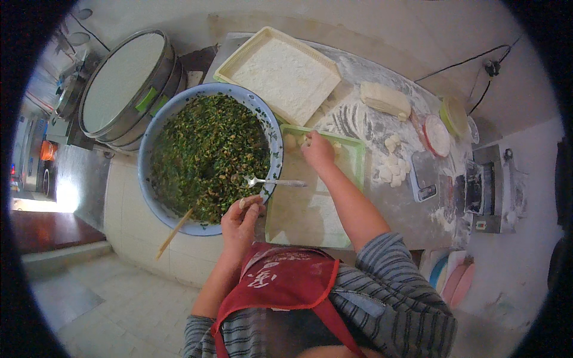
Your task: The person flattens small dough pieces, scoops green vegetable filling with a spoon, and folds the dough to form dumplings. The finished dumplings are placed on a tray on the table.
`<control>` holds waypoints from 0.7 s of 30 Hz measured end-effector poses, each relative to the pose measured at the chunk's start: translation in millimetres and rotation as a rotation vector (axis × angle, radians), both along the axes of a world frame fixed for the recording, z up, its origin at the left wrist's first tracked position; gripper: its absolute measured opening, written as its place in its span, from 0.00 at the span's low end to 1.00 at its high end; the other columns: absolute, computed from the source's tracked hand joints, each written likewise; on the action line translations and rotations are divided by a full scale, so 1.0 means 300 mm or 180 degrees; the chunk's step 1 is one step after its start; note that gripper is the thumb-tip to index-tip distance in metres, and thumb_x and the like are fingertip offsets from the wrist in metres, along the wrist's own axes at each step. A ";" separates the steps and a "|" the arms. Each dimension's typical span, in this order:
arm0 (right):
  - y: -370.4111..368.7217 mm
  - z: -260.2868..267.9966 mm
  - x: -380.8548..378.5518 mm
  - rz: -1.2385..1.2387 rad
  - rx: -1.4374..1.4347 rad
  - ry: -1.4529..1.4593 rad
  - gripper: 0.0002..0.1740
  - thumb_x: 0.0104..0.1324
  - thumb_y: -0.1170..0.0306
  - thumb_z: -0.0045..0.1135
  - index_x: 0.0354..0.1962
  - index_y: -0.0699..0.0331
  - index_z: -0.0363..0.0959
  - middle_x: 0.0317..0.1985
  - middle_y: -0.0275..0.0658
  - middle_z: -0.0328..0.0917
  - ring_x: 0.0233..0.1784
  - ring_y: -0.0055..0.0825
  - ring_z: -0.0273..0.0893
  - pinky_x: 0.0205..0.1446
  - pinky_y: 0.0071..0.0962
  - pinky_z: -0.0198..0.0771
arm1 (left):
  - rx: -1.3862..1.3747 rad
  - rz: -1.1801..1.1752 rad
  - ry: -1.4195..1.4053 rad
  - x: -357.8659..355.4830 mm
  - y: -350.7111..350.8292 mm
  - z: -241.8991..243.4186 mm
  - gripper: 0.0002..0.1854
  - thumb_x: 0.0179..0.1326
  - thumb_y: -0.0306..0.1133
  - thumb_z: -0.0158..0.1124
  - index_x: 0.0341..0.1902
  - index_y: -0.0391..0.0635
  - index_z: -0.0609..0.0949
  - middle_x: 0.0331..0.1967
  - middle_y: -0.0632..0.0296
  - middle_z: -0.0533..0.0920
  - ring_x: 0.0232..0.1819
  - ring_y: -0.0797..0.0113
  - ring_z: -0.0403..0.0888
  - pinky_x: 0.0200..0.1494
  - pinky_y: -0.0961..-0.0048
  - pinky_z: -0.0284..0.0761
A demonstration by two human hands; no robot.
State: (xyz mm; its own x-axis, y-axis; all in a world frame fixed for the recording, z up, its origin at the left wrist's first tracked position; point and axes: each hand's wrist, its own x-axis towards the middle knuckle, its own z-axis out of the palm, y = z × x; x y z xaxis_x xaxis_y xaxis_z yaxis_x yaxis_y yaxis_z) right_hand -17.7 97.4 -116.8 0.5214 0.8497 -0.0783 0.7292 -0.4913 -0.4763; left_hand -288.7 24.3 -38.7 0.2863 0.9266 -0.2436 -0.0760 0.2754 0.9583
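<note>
A large blue-rimmed enamel basin is full of chopped green filling. My left hand is raised at the basin's near right rim with its fingers curled; whether something lies in them is unclear. Over the far side of a pale green plastic tray, my right hand pinches a small pale dough piece. A few rounded dough pieces sit beside it along the tray's far edge. A metal spoon rests across the basin's right rim, its bowl over the filling.
Behind stands a flour-covered cream tray. On the floured table are a dough block, small dough lumps, a red-rimmed bowl and a digital scale. Stacked steamers stand left. A wooden stick leans out of the basin.
</note>
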 end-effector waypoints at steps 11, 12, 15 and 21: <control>-0.144 -0.003 0.103 -0.0844 0.0584 0.0787 0.16 0.53 0.64 0.57 0.40 0.58 0.73 0.35 0.48 0.79 0.40 0.46 0.76 0.44 0.41 0.69 | 0.0186 0.0059 -0.0085 -0.005 0.002 0.000 0.09 0.62 0.24 0.53 0.44 0.35 0.78 0.38 0.59 0.80 0.40 0.70 0.78 0.47 0.74 0.74; -0.154 -0.003 0.128 -0.0738 0.0639 0.0722 0.15 0.53 0.64 0.56 0.39 0.58 0.73 0.34 0.49 0.79 0.40 0.46 0.76 0.44 0.41 0.69 | 0.0206 0.0103 -0.0132 -0.004 0.002 0.003 0.09 0.62 0.24 0.53 0.44 0.35 0.78 0.36 0.60 0.80 0.39 0.71 0.78 0.45 0.76 0.73; -0.164 0.001 0.171 -0.0591 0.0459 0.0443 0.16 0.53 0.62 0.56 0.38 0.59 0.74 0.34 0.48 0.78 0.39 0.44 0.77 0.43 0.40 0.70 | 0.0188 0.0143 -0.0152 0.003 0.004 0.014 0.09 0.62 0.25 0.54 0.44 0.36 0.78 0.36 0.61 0.80 0.38 0.73 0.78 0.44 0.77 0.72; -0.117 0.019 0.107 -0.0143 -0.0450 -0.0305 0.21 0.52 0.61 0.57 0.43 0.60 0.73 0.35 0.47 0.78 0.40 0.42 0.76 0.43 0.39 0.70 | 0.0215 0.0033 -0.0033 0.004 0.013 0.029 0.10 0.62 0.24 0.53 0.45 0.35 0.78 0.39 0.58 0.80 0.41 0.69 0.78 0.48 0.71 0.74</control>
